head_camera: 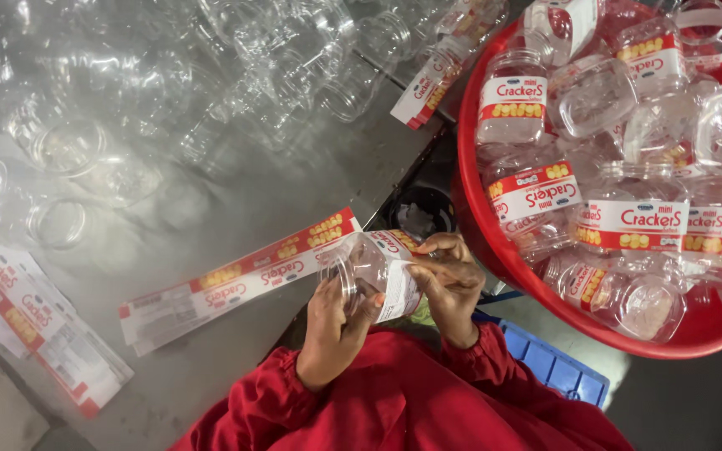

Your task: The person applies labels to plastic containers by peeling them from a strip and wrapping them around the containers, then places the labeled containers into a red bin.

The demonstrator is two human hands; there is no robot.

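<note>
while both hands grip a clear jar (pixel 369 271), label strips (pixel 236 280) lie left, red tub (pixel 495 242) right.

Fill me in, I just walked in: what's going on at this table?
A person in red sleeves holds a clear plastic jar in both hands: the left hand grips its open mouth end, the right hand presses a red-and-white paper label onto its side. More label strips lie on the metal table. Labelled jars fill a red round tub; bare jars are piled behind.

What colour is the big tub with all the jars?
Red; the tub shows best in the head view.
</note>
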